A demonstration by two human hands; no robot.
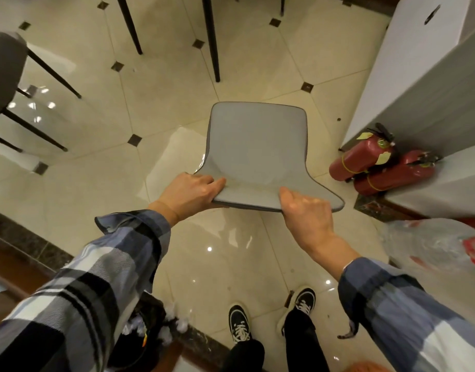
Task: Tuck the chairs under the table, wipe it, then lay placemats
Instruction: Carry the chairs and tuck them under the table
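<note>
A light grey chair with dark piping fills the middle of the head view, seen from straight above over the cream tiled floor. My left hand grips the near left part of its backrest edge, fingers curled over the top. My right hand grips the same edge further right, thumb on top. The chair's legs are hidden under the seat. Black table legs stand on the floor beyond the chair. A second, dark grey chair stands at the far left.
Two red fire extinguishers lie against a white wall corner just right of the chair. A clear plastic bag sits at the right. A dark stone ledge runs along the lower left. My feet in black shoes stand below.
</note>
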